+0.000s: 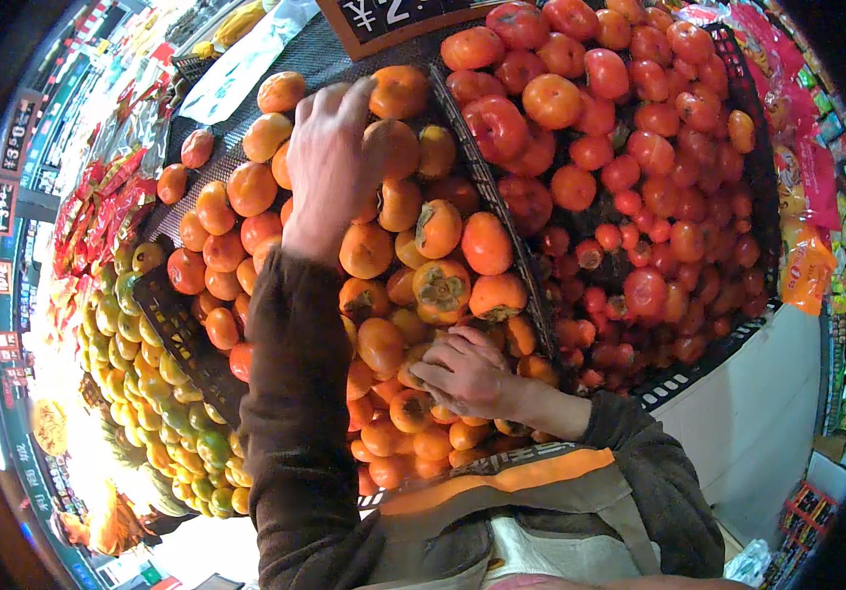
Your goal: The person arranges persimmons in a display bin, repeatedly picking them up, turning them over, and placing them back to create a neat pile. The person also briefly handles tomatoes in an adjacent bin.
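Orange persimmons (441,291) lie heaped before me on dark netting, some with their leafy caps showing. Over the back of the heap, my left hand (334,136) is blurred, its fingers bent down beside a large persimmon (399,91); its palm side is hidden. Lower down, my right hand (467,372) rests among the fruit near the front, fingers curled over a persimmon (410,363) at their tips. Whether it is gripped is not plain. Looser persimmons (252,189) lie left of my left hand.
A black crate wall (497,199) divides the persimmons from red tomatoes (648,291) at the right. Green-yellow fruit (165,398) fills the left side. A framed price board (401,18) stands behind, near a plastic bag (242,70). Red packets (102,214) lie far left.
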A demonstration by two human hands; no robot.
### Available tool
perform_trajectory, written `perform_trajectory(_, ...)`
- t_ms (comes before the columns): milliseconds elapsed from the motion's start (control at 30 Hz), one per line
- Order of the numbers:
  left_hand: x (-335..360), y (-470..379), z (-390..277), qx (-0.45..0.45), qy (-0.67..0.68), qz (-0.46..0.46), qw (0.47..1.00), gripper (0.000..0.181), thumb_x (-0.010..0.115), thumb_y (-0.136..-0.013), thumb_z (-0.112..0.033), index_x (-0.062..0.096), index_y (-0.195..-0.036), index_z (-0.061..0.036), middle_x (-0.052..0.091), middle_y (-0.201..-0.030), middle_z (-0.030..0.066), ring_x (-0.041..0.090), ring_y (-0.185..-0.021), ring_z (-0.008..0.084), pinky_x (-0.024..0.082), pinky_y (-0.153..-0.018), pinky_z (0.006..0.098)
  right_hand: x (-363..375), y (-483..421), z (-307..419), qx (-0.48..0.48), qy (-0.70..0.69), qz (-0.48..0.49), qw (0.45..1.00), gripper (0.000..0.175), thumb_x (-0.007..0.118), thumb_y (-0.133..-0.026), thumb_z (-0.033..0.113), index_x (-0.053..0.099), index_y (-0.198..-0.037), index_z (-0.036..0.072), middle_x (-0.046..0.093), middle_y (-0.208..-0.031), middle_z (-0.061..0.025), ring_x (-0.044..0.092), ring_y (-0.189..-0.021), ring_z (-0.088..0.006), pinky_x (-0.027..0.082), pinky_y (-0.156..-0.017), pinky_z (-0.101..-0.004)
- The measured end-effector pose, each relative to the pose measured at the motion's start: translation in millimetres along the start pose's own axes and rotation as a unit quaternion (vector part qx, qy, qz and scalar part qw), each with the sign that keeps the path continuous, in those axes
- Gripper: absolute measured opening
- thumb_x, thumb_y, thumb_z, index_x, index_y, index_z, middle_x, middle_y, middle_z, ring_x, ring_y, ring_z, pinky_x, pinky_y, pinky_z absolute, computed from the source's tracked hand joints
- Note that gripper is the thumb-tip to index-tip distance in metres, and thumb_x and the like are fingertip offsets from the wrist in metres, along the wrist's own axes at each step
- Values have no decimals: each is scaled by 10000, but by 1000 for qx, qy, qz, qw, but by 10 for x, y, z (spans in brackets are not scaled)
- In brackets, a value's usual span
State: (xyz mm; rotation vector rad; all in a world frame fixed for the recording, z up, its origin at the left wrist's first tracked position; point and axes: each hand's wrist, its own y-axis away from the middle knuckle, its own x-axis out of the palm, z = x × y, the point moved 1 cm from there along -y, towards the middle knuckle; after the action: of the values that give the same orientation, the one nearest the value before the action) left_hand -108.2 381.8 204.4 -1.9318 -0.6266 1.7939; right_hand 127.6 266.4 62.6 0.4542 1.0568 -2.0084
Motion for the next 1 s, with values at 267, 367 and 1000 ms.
perform_trajectory(267, 131, 232, -141, 10, 67, 48, 997, 597, 738, -772, -115, 596, -1352, -100, 635, -1159, 171, 604, -1074, 405, 506, -981, 465, -19, -21, -2, -19, 16, -6, 1000, 224, 714, -847, 183, 692, -1060, 114, 599, -937, -56, 614, -908, -267, 469, -953, -432)
perform_trajectory(367, 52, 17, 190, 0, 152, -52, 987, 640, 764, -748, -82, 603, -1367, -78, 665, -1040, 173, 630, -1050, 374, 502, -947, 488, -24, -18, 13, -13, 22, -9, 1000, 217, 717, -843, 181, 690, -1051, 122, 599, -928, -50, 614, -903, -261, 475, -944, -431)
perform_trajectory(1000, 180, 178, 485, -47, -91, 60, 993, 543, 750, -769, -186, 625, -1296, -151, 701, -1005, 92, 679, -991, 306, 494, -868, 460, 64, 40, -17, 8, 31, 10, 999, 328, 721, -848, 211, 695, -1168, 142, 634, -980, -29, 642, -955, -250, 451, -1001, -446)
